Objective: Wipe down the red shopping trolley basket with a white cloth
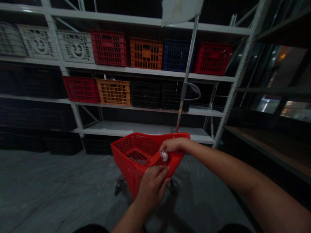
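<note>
A white wad (164, 156), too blurred to name closer, sits over the near end of the red cart (124, 166), pinched by the curled fingers of the right grip (170, 145). It pokes out at seven o'clock from that grip, the nearer of the two, its long axis running roughly eleven to five. From the left grip (151, 179) it lies at one o'clock; that one rests on the cart's near edge, fingers bent, and I cannot tell whether they clamp anything. Beyond, a pole (190, 60) rises at one o'clock, a yellow crate (114, 93) shelved at eleven
</note>
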{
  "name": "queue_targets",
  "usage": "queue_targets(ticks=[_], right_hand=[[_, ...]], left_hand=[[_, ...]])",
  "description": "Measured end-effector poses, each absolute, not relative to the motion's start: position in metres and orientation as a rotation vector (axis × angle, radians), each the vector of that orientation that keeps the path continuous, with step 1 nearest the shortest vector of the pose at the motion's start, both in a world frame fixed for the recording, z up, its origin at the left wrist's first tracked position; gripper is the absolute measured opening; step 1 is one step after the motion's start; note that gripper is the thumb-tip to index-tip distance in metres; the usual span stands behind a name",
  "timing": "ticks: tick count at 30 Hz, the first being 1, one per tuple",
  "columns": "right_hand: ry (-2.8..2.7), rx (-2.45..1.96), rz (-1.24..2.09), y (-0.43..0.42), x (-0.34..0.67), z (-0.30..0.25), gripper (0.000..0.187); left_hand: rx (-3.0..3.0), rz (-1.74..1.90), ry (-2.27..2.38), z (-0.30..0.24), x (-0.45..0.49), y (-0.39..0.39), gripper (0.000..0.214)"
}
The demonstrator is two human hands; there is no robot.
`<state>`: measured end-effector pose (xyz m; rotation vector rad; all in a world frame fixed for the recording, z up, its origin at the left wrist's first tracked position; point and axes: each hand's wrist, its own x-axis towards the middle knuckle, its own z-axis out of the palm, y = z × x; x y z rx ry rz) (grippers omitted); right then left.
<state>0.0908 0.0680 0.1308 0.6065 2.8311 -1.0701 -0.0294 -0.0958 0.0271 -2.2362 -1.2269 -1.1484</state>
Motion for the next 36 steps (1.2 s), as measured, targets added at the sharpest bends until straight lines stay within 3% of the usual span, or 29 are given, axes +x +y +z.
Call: queue_targets(ticks=[5,17,23,26,30,34,36], right_hand=[[2.988,0.678,-0.963,0.068,0.097,0.134,0.029],[3.275,1.368,-0.374,0.114,0.170,0.122,0.023],[3.401,1.891,-0.013,0.068,0.184,0.082,0.029],[3.730,1.902,0.111,0.023,0.164,0.055,0.029],[3.953,2.013,-0.352,-0.038,0.130,0.030,0.023],[3.918,1.923,-0.950,-0.074,0.105,0.019,0.029],[3.851,2.020,-1.180,-0.077,0.095,0.012,0.022]], left_hand=[[-2.221,-1.152,-1.202,0.028,-0.030,-0.096,0.037],[-2.256,-1.139,-1.214,0.030,-0.044,-0.094,0.032],[-2.319,-1.098,-1.198,0.028,-0.058,-0.090,0.034],[-2.353,-1.078,-1.217,0.029,-0.063,-0.089,0.034],[-2.395,-1.058,-1.293,0.039,-0.068,-0.095,0.033],[-2.336,-0.967,-1.506,0.063,-0.056,-0.107,0.027],[-2.257,-0.916,-1.628,0.077,-0.040,-0.109,0.030]])
